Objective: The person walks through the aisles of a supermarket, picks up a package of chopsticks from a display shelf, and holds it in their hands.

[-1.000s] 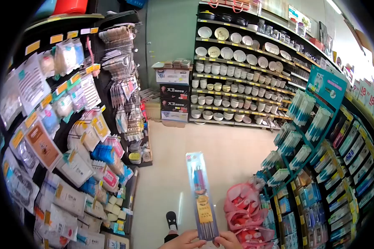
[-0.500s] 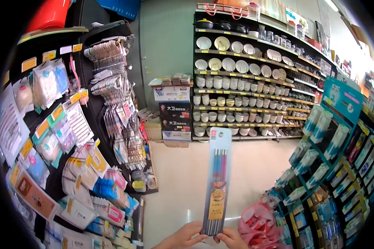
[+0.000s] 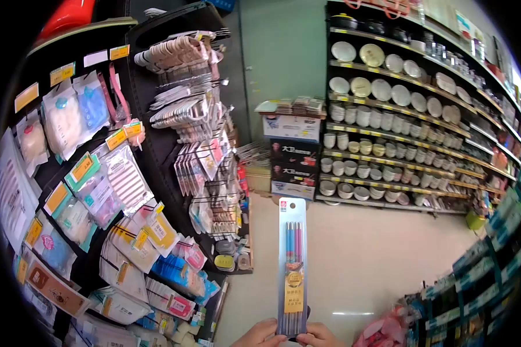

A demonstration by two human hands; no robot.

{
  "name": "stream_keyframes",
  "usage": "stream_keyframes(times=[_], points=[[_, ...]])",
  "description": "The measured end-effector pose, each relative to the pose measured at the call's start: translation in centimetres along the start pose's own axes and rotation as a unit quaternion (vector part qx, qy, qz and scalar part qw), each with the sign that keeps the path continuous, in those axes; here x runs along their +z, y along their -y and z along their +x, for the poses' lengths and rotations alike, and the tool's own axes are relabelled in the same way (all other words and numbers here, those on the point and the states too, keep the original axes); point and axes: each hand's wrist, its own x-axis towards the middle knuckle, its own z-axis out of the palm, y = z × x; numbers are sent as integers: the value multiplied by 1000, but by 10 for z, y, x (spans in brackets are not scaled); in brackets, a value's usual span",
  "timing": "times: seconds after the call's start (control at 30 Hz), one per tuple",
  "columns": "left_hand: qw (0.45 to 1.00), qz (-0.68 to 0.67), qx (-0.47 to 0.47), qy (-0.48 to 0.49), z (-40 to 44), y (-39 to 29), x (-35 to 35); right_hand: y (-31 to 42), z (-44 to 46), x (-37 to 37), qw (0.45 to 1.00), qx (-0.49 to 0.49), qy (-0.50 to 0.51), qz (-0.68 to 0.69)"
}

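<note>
A flat, upright pack of chopsticks (image 3: 293,272) stands in front of me, its slim sticks tipped in blue and pink-purple behind clear plastic with a gold label. My left hand (image 3: 260,334) pinches the lower left corner of the pack. At the lower right corner, my right hand (image 3: 318,335) grips it with the thumb on the front. The fingers behind the pack are mostly hidden, and both hands are partly cut off by the bottom edge of the view.
Hanging packets (image 3: 127,179) cover the left rack, beside hooks of hangers (image 3: 176,55). Stacked cartons (image 3: 293,153) stand at the back, next to shelves of bowls and plates (image 3: 381,89). A pink plastic bag (image 3: 382,331) lies low on the right, near a blurred display rack (image 3: 492,260).
My view has turned left, so the shelves have shifted right and the left rack shows larger. The chopstick pack, still in both hands, sits slightly lower and straighter.
</note>
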Motion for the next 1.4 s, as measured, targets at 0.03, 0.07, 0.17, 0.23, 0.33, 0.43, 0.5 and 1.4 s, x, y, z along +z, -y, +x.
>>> stream_keyframes(times=[0.03,0.07,0.17,0.23,0.33,0.43,0.5,1.4], points=[[999,19,27,1,14,3,-7,-2,17,-16,999,-16,41,-19],[1000,20,22,-9,30,5,-12,-2,31,-29,998,14,41,-46],[991,98,69,-67,73,1,-22,27,77,-76,980,-79,151,-100],[997,12,-59,-51,100,-5,-33,46,104,-100,976,-88,164,-109],[995,-40,-62,-65,143,21,-40,69,140,-135,956,-179,183,-144],[991,-71,-62,-96,189,31,-29,56,165,-169,945,-244,118,-181],[986,-98,-105,-87,210,34,-29,73,157,-177,991,-29,69,-113],[979,-1,42,198,494,150,-228,112,412,-288,994,-45,-85,-45]])
